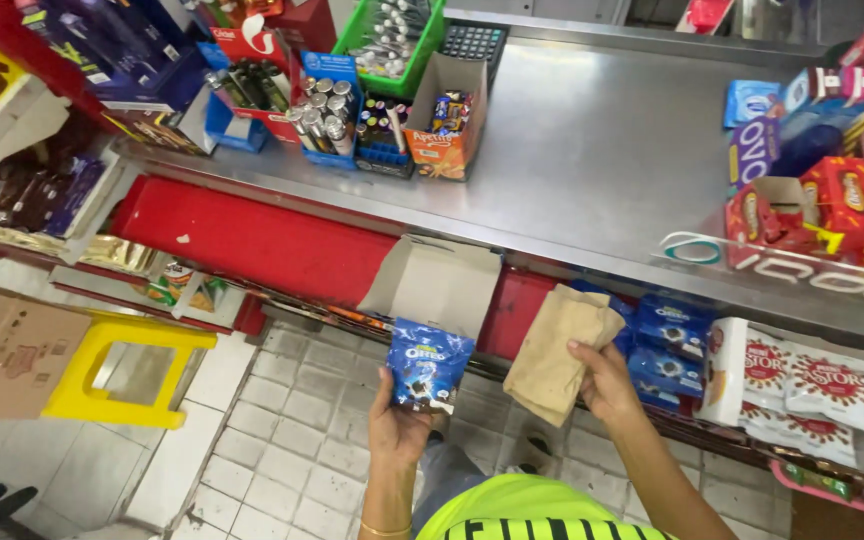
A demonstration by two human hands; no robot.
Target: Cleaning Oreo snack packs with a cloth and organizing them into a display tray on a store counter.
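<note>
Nearest, a left hand [399, 425] grips a small blue glossy packet of dark sandwich biscuits [427, 366] from below, fingers closed round its lower edge. The packet stands upright, long axis vertical, printed front facing the camera. Just to its right, the right hand [604, 380] pinches a folded tan cloth [558, 352], thumb and fingers closed on its lower right part; the cloth hangs with its long axis tilted up to the right. Below both lies a pale grey tiled floor [292, 440], with a yellow plastic stool [117, 368] at left. Beyond the hands, an open brown cardboard box [432, 283] sits on a low shelf beside more blue biscuit packets [670, 340] and white-and-red snack bags [802, 385]. Farther still, a steel counter [592, 150] carries small display boxes of tubes and sweets [372, 115] at left and red cartons [832, 205] at right.
</note>
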